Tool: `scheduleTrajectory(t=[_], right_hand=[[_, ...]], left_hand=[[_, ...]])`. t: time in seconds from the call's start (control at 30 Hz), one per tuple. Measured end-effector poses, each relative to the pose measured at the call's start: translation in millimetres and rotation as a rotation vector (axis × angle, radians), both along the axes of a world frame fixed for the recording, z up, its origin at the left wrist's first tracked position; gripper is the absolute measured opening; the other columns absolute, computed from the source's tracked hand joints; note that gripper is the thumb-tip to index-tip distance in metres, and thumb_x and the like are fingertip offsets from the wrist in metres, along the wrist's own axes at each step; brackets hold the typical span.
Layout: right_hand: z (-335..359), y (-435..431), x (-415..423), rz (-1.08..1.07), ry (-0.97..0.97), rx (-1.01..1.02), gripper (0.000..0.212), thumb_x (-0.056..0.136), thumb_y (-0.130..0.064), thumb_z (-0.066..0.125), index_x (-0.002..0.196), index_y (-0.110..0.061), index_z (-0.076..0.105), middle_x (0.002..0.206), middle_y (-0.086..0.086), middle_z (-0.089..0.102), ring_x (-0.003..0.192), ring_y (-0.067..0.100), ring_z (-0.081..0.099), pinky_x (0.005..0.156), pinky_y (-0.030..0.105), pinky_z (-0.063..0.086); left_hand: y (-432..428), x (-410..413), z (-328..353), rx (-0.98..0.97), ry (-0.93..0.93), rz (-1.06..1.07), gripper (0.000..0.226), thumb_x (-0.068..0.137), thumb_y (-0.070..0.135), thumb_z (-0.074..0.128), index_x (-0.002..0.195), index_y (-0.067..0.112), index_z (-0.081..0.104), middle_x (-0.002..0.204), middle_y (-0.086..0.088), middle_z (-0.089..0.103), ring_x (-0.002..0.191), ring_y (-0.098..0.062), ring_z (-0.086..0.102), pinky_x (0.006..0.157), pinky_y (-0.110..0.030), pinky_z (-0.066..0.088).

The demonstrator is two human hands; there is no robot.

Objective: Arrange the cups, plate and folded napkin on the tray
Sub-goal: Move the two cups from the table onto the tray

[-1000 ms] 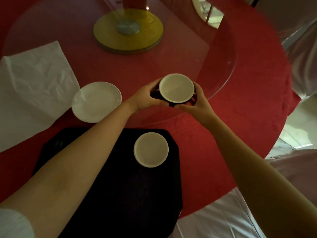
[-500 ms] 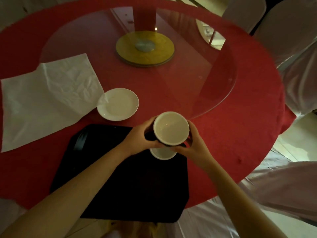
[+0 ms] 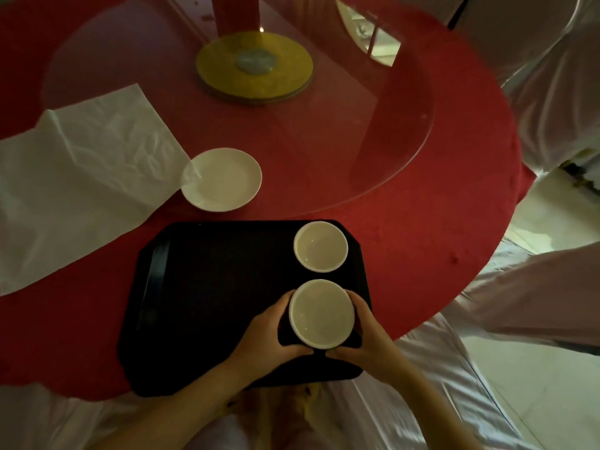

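Observation:
A black tray [image 3: 211, 306] lies at the near edge of the red table. One white-lined cup [image 3: 320, 246] stands in the tray's far right corner. A second cup [image 3: 321, 314], dark outside and white inside, is over the tray's near right part, just behind the first. My left hand [image 3: 269, 336] grips its left side and my right hand [image 3: 367, 336] its right side. A small white plate [image 3: 224, 180] rests on the table beyond the tray. A white napkin [image 3: 81, 170] lies spread out flat at the left, one corner touching the plate.
A round glass turntable [image 3: 373, 131] with a gold hub [image 3: 255, 66] covers the table's middle. Chairs in white covers [image 3: 552, 76] stand at the right. White cloth [image 3: 406, 401] hangs below the table's near edge.
Both hands have carried the second cup from above the glass turntable toward me, down to the tray's near right part. The first cup, plate and napkin have stayed put.

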State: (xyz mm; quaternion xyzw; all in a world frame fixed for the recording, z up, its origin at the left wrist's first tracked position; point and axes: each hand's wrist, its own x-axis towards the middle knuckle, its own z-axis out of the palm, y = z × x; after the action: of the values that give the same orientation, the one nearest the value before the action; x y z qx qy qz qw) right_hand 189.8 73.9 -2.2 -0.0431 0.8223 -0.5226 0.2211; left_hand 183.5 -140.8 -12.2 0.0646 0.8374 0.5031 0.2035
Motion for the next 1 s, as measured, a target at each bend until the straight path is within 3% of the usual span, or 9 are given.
scheduleTrajectory(t=[0.2, 0.43, 0.57, 0.63, 0.73, 0.83, 0.9, 1.0], right_hand=[[-13.0, 1.7, -3.6, 0.036, -0.044, 0.074, 0.096, 0.063, -0.029, 0.082, 0.13, -0.05, 0.017, 0.136, -0.026, 0.03, 0.127, -0.005, 0.033, 0.093, 0.003, 0.035], [-17.5, 1.2, -5.6, 0.053, -0.06, 0.122, 0.103, 0.064, -0.028, 0.081, 0.137, -0.04, 0.009, 0.137, -0.024, 0.024, 0.128, -0.004, 0.026, 0.092, -0.001, 0.03], [-17.2, 2.3, -4.0, 0.067, -0.068, 0.15, 0.112, 0.068, -0.024, 0.081, 0.146, -0.027, 0.0, 0.146, -0.014, 0.016, 0.135, 0.0, 0.017, 0.106, 0.017, 0.024], [-14.5, 2.6, -4.2, 0.081, -0.063, 0.154, 0.113, 0.069, -0.02, 0.079, 0.146, -0.029, -0.004, 0.146, -0.015, 0.013, 0.135, 0.0, 0.015, 0.107, 0.021, 0.023], [-6.7, 2.9, -8.4, 0.129, -0.039, 0.176, 0.111, 0.071, -0.01, 0.074, 0.144, -0.037, -0.006, 0.149, -0.015, 0.009, 0.136, 0.002, 0.014, 0.107, 0.021, 0.025], [5.5, 5.3, -18.3, 0.195, -0.005, 0.216, 0.11, 0.069, 0.003, 0.061, 0.135, -0.051, -0.009, 0.15, -0.018, 0.002, 0.136, 0.003, 0.011, 0.101, 0.01, 0.028], [14.9, 5.8, -27.7, 0.226, 0.026, 0.243, 0.108, 0.069, 0.006, 0.056, 0.133, -0.053, -0.008, 0.15, -0.02, -0.001, 0.137, 0.002, 0.005, 0.105, 0.016, 0.024], [29.0, 0.0, -45.5, 0.273, 0.051, 0.276, 0.106, 0.072, 0.005, 0.057, 0.134, -0.054, -0.004, 0.147, -0.025, -0.003, 0.136, 0.0, 0.004, 0.105, 0.02, 0.022]], left_hand=[[8.0, 5.1, -18.0, 0.026, -0.052, 0.033, 0.087, 0.06, 0.044, 0.081, 0.121, 0.061, 0.02, 0.119, 0.035, 0.04, 0.113, 0.012, 0.04, 0.083, 0.002, 0.034], [12.2, 7.8, -27.0, 0.047, -0.028, 0.078, 0.087, 0.06, 0.045, 0.08, 0.126, 0.054, 0.024, 0.128, 0.026, 0.043, 0.118, 0.012, 0.04, 0.093, -0.007, 0.034], [16.6, 11.5, -29.9, 0.038, -0.008, 0.099, 0.09, 0.062, 0.041, 0.08, 0.136, 0.033, 0.029, 0.139, 0.012, 0.042, 0.127, 0.001, 0.038, 0.103, -0.019, 0.037], [18.2, 13.2, -29.9, 0.042, -0.006, 0.096, 0.092, 0.064, 0.04, 0.079, 0.139, 0.029, 0.026, 0.141, 0.01, 0.04, 0.131, -0.001, 0.036, 0.106, -0.023, 0.037], [14.7, 12.7, -28.7, 0.024, -0.013, 0.055, 0.094, 0.07, 0.037, 0.076, 0.142, 0.033, 0.016, 0.146, 0.015, 0.027, 0.135, 0.0, 0.026, 0.108, -0.021, 0.03], [-4.9, 7.2, -25.8, 0.013, -0.028, -0.002, 0.096, 0.077, 0.025, 0.071, 0.133, 0.051, -0.002, 0.145, 0.02, 0.011, 0.135, 0.004, 0.015, 0.107, -0.015, 0.022], [-24.6, -0.9, -21.1, 0.044, -0.062, -0.03, 0.095, 0.077, 0.026, 0.071, 0.13, 0.058, -0.001, 0.147, 0.019, 0.011, 0.136, 0.005, 0.018, 0.108, -0.015, 0.025], [-51.2, -16.7, -11.2, 0.097, -0.146, -0.059, 0.093, 0.071, 0.046, 0.072, 0.134, 0.056, 0.004, 0.145, 0.019, 0.023, 0.133, 0.01, 0.026, 0.108, -0.014, 0.029]])
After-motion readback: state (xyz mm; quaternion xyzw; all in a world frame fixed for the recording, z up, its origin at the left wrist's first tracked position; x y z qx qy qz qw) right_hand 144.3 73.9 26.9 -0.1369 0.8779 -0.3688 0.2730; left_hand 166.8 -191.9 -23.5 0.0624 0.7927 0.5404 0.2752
